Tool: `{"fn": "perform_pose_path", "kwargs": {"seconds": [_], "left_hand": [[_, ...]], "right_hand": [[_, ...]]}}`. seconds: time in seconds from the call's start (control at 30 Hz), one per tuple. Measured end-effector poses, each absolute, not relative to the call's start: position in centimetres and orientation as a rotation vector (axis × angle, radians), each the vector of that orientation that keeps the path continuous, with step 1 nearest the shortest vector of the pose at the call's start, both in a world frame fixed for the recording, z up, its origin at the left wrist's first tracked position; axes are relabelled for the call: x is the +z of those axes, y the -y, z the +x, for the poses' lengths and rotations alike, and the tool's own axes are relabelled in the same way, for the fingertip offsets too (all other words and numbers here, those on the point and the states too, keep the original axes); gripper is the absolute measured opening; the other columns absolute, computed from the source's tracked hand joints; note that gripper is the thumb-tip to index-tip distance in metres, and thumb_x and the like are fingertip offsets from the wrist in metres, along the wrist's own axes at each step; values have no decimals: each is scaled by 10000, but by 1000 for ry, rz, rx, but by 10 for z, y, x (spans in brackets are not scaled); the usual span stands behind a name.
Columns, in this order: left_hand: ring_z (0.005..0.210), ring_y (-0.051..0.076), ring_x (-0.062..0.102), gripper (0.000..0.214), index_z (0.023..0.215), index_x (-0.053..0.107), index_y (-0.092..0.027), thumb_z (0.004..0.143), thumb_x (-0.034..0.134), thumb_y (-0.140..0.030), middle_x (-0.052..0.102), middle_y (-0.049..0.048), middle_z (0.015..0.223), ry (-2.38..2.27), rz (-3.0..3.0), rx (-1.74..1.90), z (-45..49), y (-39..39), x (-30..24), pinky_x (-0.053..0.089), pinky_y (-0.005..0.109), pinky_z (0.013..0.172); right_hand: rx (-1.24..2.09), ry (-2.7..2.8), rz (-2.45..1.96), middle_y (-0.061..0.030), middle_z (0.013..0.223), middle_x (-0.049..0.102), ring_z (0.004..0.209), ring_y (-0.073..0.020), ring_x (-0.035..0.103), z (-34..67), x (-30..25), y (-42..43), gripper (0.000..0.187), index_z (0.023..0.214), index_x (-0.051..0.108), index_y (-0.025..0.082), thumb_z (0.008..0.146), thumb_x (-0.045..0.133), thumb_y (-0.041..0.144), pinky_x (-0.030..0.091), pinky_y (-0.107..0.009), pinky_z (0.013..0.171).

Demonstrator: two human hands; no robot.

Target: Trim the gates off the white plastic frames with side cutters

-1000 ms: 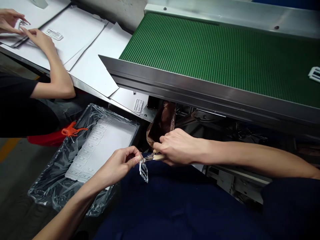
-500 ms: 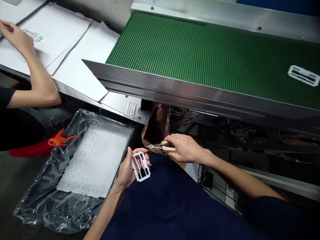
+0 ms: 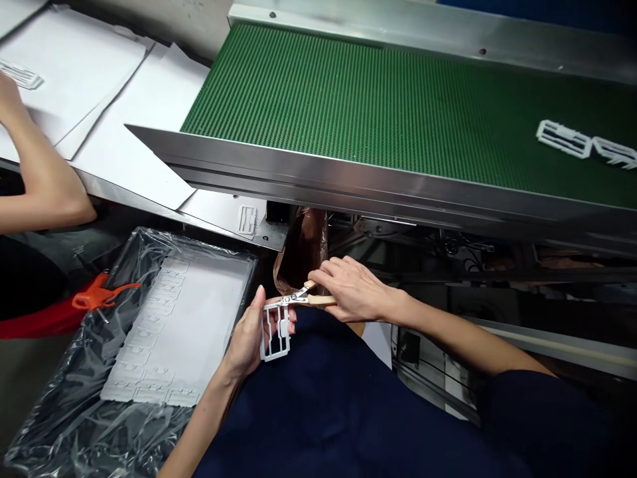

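My left hand (image 3: 249, 335) is closed on a white plastic frame (image 3: 273, 356) with thin inner bars, held upright in front of my dark blue clothing. My right hand (image 3: 351, 289) grips nippers (image 3: 321, 301) with cream handles, which are spread apart. The metal jaws lie against the frame's top edge, close to my left fingers; whether they bite on the plastic I cannot tell. Another white frame (image 3: 247, 219) lies on the table corner, just beyond my left hand.
A green conveyor belt (image 3: 323, 99) behind a metal rail carries white parts (image 3: 565, 139) at the right. To the left, a plastic-lined bin (image 3: 64, 398) holds rows of frames on white sheet. A co-worker's arm (image 3: 44, 172) rests at the table. An orange-handled tool (image 3: 97, 295) and brown bag (image 3: 301, 249) are nearby.
The nippers have moved left onto the top of the frame, and their handles have opened wider. A second part has come into view on the belt. The whole view has shifted slightly.
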State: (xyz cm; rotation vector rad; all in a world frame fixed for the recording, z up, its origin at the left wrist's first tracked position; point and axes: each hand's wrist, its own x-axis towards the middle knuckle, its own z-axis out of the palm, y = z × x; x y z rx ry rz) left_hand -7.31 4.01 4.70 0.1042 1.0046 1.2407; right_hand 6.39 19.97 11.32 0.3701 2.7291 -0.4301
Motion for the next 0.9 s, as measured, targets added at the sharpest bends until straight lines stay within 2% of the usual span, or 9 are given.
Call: {"fn": "perform_pose_path", "kwargs": {"seconds": [0.3, 0.4, 0.63, 0.77, 0.9], "left_hand": [[467, 115, 485, 613, 858, 636, -88, 884, 296, -598, 609, 80, 609, -1020, 127, 1109, -75, -39, 51, 355, 201, 425], [502, 129, 511, 590, 873, 639, -86, 894, 305, -571, 604, 77, 607, -1001, 138, 1135, -75, -40, 53, 380, 208, 454], [568, 147, 547, 576, 939, 653, -83, 891, 332, -559, 615, 83, 678, -971, 100, 1136, -73, -42, 56, 426, 218, 501], [575, 148, 558, 553, 968, 659, -84, 893, 354, -540, 607, 72, 686, -932, 63, 1159, -71, -43, 55, 437, 218, 509], [606, 160, 578, 543, 985, 660, -66, 903, 354, -507, 607, 76, 721, -870, 4, 1194, -72, -48, 53, 474, 248, 592]], "right_hand": [[-362, -2766, 289, -50, 837, 516, 715, -159, 447, 65, 114, -202, 286, 1032, 540, 171, 849, 439, 367, 279, -297, 656], [-347, -2799, 267, -35, 810, 524, 673, -145, 447, 66, 113, -203, 264, 1000, 549, 181, 853, 434, 368, 272, -286, 622], [-342, -2851, 249, -21, 734, 541, 582, -118, 437, 68, 111, -206, 196, 875, 560, 185, 843, 434, 332, 161, -264, 503], [-529, -2862, 398, -13, 718, 563, 584, -109, 459, 73, 105, -207, 158, 840, 568, 189, 813, 471, 311, 166, -246, 503], [-993, -2751, 788, 18, 698, 576, 581, -88, 469, 78, 96, -204, 176, 826, 546, 187, 795, 535, 361, 250, -213, 531]]}}
